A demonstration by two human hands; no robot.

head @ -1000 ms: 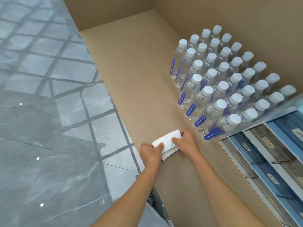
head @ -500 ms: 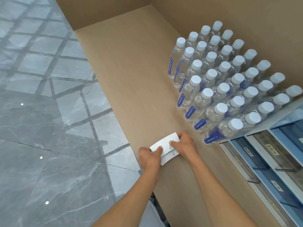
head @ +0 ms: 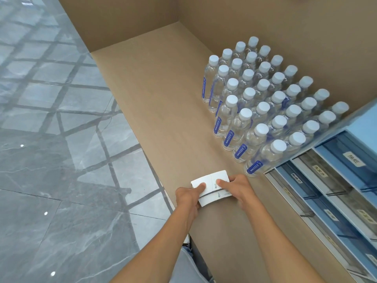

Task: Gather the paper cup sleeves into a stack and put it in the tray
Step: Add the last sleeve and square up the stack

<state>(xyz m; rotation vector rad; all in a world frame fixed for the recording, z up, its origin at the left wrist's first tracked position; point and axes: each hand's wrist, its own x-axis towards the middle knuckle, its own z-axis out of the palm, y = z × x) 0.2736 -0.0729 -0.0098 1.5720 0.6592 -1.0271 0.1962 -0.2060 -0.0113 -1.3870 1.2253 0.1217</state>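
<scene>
A small stack of white paper cup sleeves point(head: 212, 186) lies flat on the tan counter point(head: 163, 111), near its left edge. My left hand point(head: 188, 196) grips the stack's left end, thumb pressed on top. My right hand point(head: 237, 187) holds its right end, thumb on the top sleeve too. The top sleeve sits slightly offset from the ones below, with a dark line and small print showing. To the right stands a blue and white organiser tray point(head: 326, 193) with long labelled compartments.
Several rows of clear water bottles point(head: 263, 107) with white caps and blue labels stand at the right, close to my right hand. Cardboard-coloured walls point(head: 265, 27) close the counter at the back and right. Grey tiled floor point(head: 61, 139) lies beyond the counter's left edge.
Both hands stay on the sleeves at the same spot on the counter. The view has shifted a little; the sleeves look more squared together.
</scene>
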